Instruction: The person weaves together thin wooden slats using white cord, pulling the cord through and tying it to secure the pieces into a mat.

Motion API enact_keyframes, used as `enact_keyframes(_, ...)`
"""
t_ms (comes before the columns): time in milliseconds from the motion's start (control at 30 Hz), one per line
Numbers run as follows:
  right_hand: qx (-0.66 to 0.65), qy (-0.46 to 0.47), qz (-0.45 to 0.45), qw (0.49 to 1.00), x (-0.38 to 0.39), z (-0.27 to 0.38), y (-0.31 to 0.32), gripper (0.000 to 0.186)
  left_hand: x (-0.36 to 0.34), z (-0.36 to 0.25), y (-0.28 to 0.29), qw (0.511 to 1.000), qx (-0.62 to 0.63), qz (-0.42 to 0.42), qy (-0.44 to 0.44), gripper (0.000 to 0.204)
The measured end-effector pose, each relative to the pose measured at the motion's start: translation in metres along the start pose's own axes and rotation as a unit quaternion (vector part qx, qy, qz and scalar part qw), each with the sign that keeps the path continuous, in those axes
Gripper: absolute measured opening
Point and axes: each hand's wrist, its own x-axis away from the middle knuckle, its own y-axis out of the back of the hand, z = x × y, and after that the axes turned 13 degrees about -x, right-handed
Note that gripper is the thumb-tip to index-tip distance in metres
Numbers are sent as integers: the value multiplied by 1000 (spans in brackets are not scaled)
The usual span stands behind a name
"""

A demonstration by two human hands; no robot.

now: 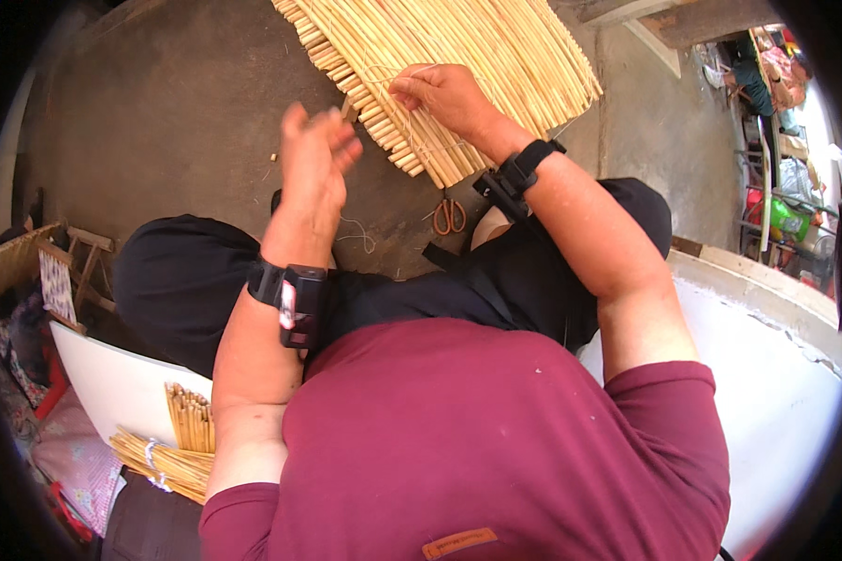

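Note:
A mat of pale yellow reed sticks (477,47) lies ahead of me, with thin cord running across it near its edge. My right hand (435,93) is over the mat with its fingers pinched on the thin cord (384,73). My left hand (318,150) is raised just left of the mat's edge, slightly blurred, fingers apart and holding nothing visible. Scissors (449,217) with brown handles lie on the floor below the mat's corner. A loose loop of cord (360,238) lies on the floor between my forearms.
Bundled sticks (164,458) lie at lower left by a white board (103,365). A wooden stool (89,271) stands at left. White surfaces (739,393) flank my right side. At upper right another person (758,84) sits beside cluttered shelving (795,224).

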Motion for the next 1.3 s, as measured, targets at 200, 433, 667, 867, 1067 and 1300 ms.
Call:
enact_keyframes(200, -56, -50, -33, 997, 4, 16, -6, 22, -1, 55, -20, 974, 4, 187, 127, 27)
enact_keyframes(433, -124, 15, -8, 992, -4, 9, -20, 30, -16, 59, -44, 987, 107, 115, 16, 25)
enact_keyframes(667, -221, 3, -66, 973, -16, 6, -32, 35, -31, 67, -48, 988, 129, 77, -35, 29)
enact_keyframes(867, -246, 11, -86, 965, -27, 4, -33, 40, -34, 63, -43, 988, 125, 88, -11, 30)
enact_keyframes(1067, -269, -5, -100, 958, -33, 5, -26, 38, -32, 57, -47, 990, 115, 80, -4, 29)
enact_keyframes(1300, -251, -4, -200, 947, -8, 53, 21, 33, -37, 65, -42, 995, 61, 64, -43, 45)
